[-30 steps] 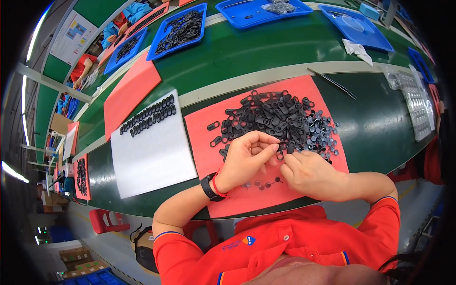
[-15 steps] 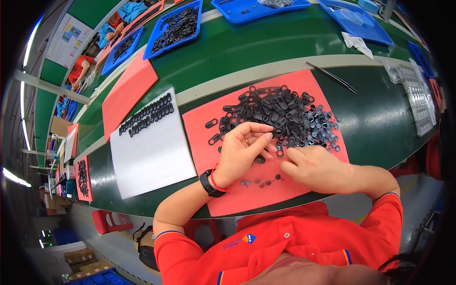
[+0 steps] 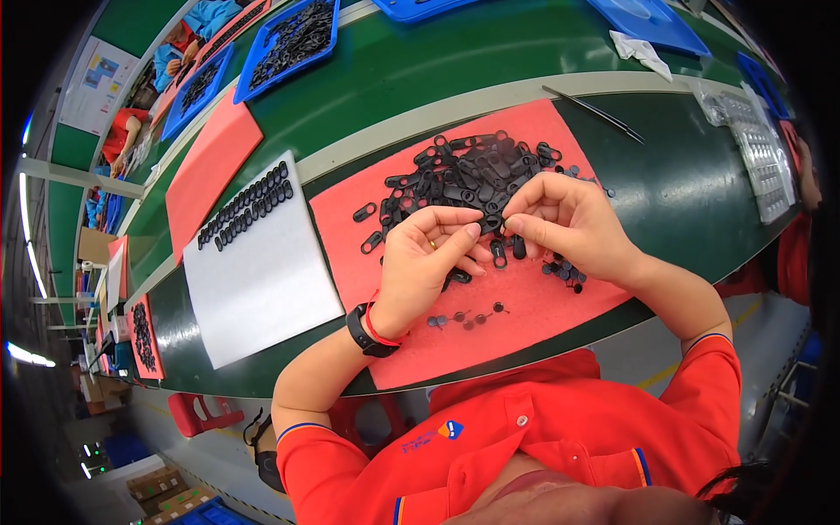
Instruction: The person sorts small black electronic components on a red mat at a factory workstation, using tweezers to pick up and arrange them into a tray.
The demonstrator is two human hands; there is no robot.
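My left hand (image 3: 426, 255) pinches a small black oval part (image 3: 487, 223) between thumb and forefinger, over a pink foam sheet (image 3: 402, 363). Thumb and fingers of my right hand (image 3: 573, 223) close together at the part's other side; whatever they grip is too small to make out. Behind both hands lies a heap of black oval parts (image 3: 455, 179), many with a ring-shaped opening at one end. Small round discs (image 3: 564, 273), dark and grey, lie partly hidden under my right hand. Several more discs (image 3: 468, 321) are scattered near the sheet's front edge.
To the left, a white foam sheet (image 3: 262, 289) carries two rows of black parts (image 3: 249, 210). Tweezers (image 3: 599, 116) lie at the back right, before a clear blister tray (image 3: 759, 157). Blue trays (image 3: 289, 48) stand farther back. Other people work at far left.
My right hand has moved up and left from the discs to meet my left hand at the black part. The left hand still pinches; the whole view has shifted slightly.
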